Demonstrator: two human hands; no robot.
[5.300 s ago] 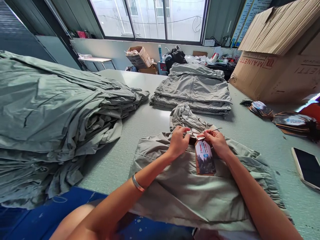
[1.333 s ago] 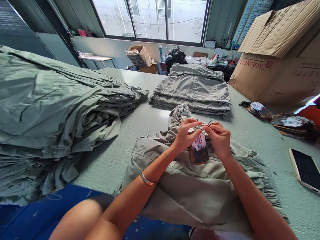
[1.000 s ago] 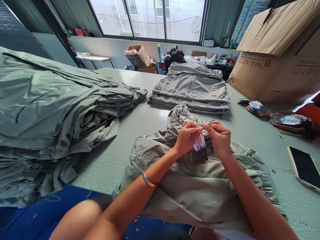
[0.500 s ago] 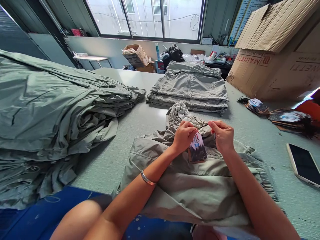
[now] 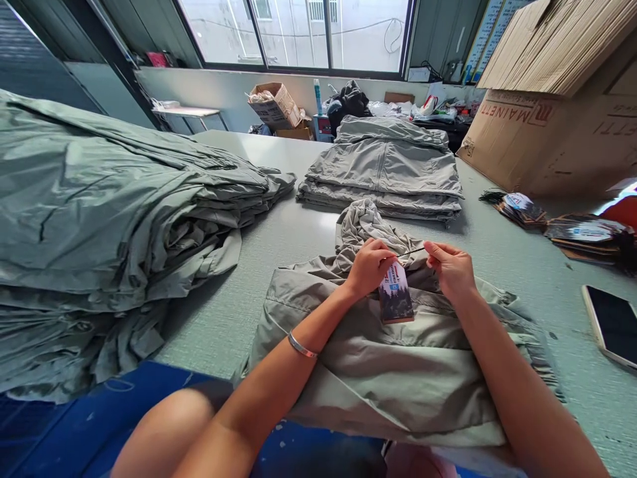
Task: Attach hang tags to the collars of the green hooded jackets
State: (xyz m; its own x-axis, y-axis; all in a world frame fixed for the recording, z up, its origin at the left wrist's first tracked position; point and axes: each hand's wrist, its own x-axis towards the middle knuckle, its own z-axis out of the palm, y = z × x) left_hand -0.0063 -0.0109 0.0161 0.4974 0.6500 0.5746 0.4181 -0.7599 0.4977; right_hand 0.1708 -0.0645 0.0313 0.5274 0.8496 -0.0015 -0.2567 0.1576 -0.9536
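Your right hand has drawn away from your left since the earlier view, so the two now stand apart with a thin black cord (image 5: 412,251) stretched between them, running almost level and rising slightly to the right. Your right hand (image 5: 449,269) is narrow, thumb and finger pinched on the cord. Your left hand (image 5: 370,269) is also closed in a pinch, at the end of the cord nearest the hang tag (image 5: 396,297).

That tag lies just below your left hand, on the folded grey-green jacket (image 5: 383,358). Its long axis runs close to upright in your view, with the narrow top end up by the left hand and the wider bottom end pointing toward you. Its printed face shows a dark forest picture.

Bunched hood fabric (image 5: 365,229) rises directly beyond your hands, close against the left one. Farther along the table (image 5: 259,149), a folded stack of jackets (image 5: 383,166) lies straight ahead, and a much taller pile of jackets (image 5: 99,199) lies to your left. To your right are bundles of similar tags (image 5: 582,231) and a phone (image 5: 611,325), with a large cardboard box (image 5: 547,139) beyond them.
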